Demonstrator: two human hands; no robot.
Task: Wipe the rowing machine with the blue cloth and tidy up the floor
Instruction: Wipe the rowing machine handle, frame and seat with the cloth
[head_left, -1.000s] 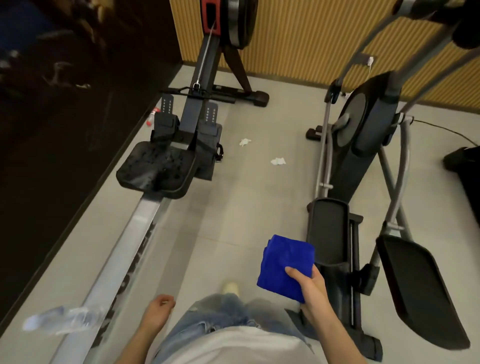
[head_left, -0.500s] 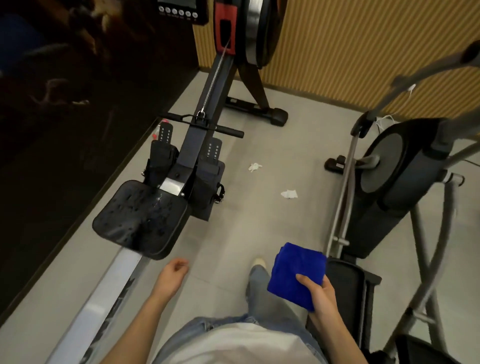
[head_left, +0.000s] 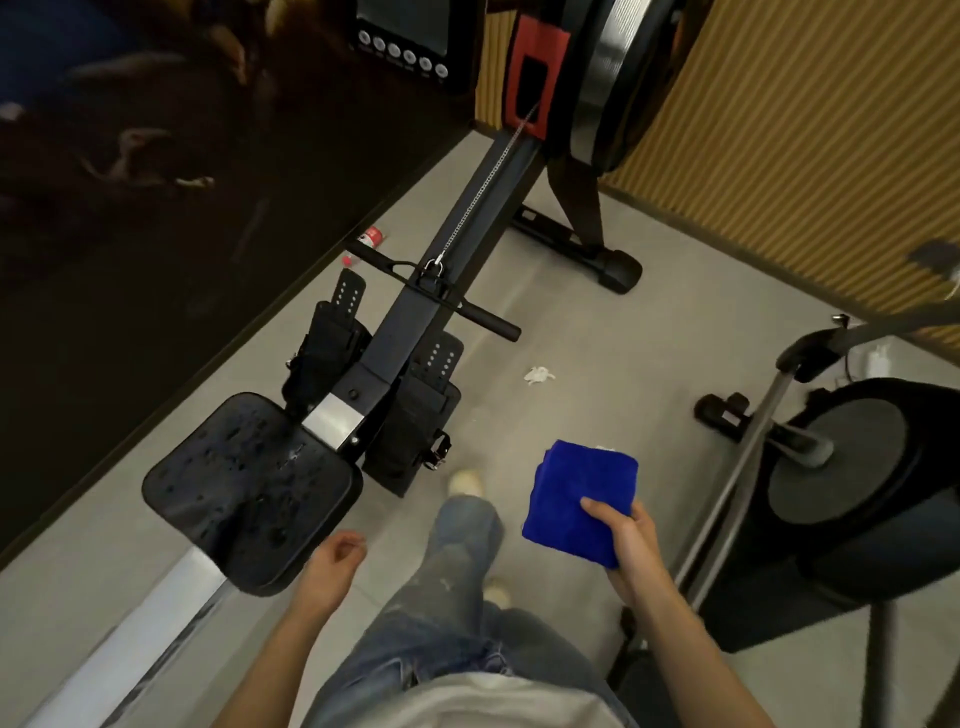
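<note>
The black rowing machine (head_left: 457, 260) runs from lower left to the top of the view. Its black seat (head_left: 249, 488) is speckled with droplets and sits on a silver rail (head_left: 156, 629). My right hand (head_left: 631, 545) grips a folded blue cloth (head_left: 576, 493) in the air, right of the seat. My left hand (head_left: 332, 566) hangs loosely curled and holds nothing, just beside the seat's near corner. A crumpled white tissue (head_left: 538, 374) lies on the floor right of the footrests. A red-and-white piece of litter (head_left: 373, 237) lies by the dark wall, beyond the pull handle (head_left: 441, 291).
An elliptical trainer (head_left: 841, 488) stands close on the right. A dark glossy wall (head_left: 156, 208) borders the rower on the left, and a slatted yellow wall (head_left: 805, 130) closes the far side. My legs and a shoe (head_left: 467, 483) are on the grey floor between the machines.
I have stepped forward along the rower, so the seat and footrests are nearer. My left hand has come up beside the seat. The right hand still holds the cloth.
</note>
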